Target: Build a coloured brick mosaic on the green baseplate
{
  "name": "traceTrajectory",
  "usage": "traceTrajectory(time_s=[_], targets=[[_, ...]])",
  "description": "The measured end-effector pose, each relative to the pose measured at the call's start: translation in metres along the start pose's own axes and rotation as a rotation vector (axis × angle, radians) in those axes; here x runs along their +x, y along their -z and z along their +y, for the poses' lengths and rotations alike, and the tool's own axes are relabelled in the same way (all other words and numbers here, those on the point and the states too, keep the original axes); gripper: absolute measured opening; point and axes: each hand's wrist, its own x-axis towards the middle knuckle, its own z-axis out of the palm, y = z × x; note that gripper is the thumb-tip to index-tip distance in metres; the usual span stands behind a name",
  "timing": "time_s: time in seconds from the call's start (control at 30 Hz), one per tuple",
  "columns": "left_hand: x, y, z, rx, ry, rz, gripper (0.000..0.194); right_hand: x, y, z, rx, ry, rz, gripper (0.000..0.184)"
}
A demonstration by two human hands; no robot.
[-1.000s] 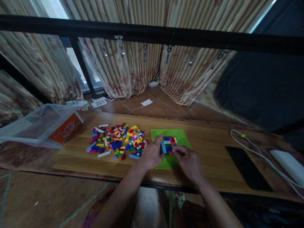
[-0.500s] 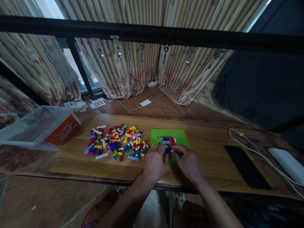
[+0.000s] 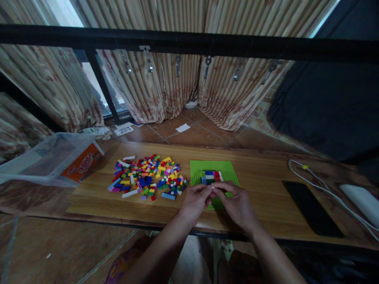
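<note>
A green baseplate lies on the wooden board, and a low block of coloured bricks in blue, white, red and green is built on it. My left hand and my right hand meet over the near part of the plate, just in front of that block. Between their pinched fingertips shows a small white brick, largely covered by the fingers. Both hands are closed on it. The near edge of the built block is partly hidden behind my fingers.
Left of the plate spreads a pile of loose bricks in many colours. A clear plastic bin with an orange label stands at the far left. On the right lie a dark phone-like slab, a white cable and a white power strip.
My hands have drawn back slightly from the built block, and their fingertips have come together. More of the block now shows. The whole view has shifted a little.
</note>
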Motion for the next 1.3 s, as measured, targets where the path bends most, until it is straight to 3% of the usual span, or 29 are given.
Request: traceTrajectory(time_s=[0.17,0.4,0.47,0.63,0.77,0.87,1.13,1.3], targets=[[0.007,0.001,-0.008,0.133,-0.044,0.034,0.026,-0.002,0.002,0.002,-0.191,0.098,-0.036,0.020],[0.003,0.000,-0.004,0.553,-0.302,0.092,0.025,-0.003,-0.001,0.005,-0.266,0.096,-0.014,0.021],[0.002,-0.001,-0.002,0.477,-0.256,0.087,0.023,-0.004,-0.001,0.005,-0.262,0.077,-0.001,0.022],[0.001,-0.002,0.002,0.030,0.011,0.009,0.025,-0.004,-0.004,0.003,-0.141,0.054,0.059,0.023],[-0.002,0.001,0.007,-0.157,0.081,-0.035,0.033,-0.003,-0.008,0.002,-0.038,0.045,0.073,0.022],[-0.002,0.004,0.009,-0.152,0.085,-0.019,0.034,-0.003,-0.009,0.002,-0.056,0.052,0.071,0.023],[0.000,0.013,0.007,0.139,-0.062,0.063,0.024,-0.001,-0.016,-0.005,-0.173,0.147,0.030,0.020],[-0.006,0.049,0.030,0.637,-0.340,0.329,0.025,0.000,-0.038,-0.017,-0.185,0.216,0.034,0.014]])
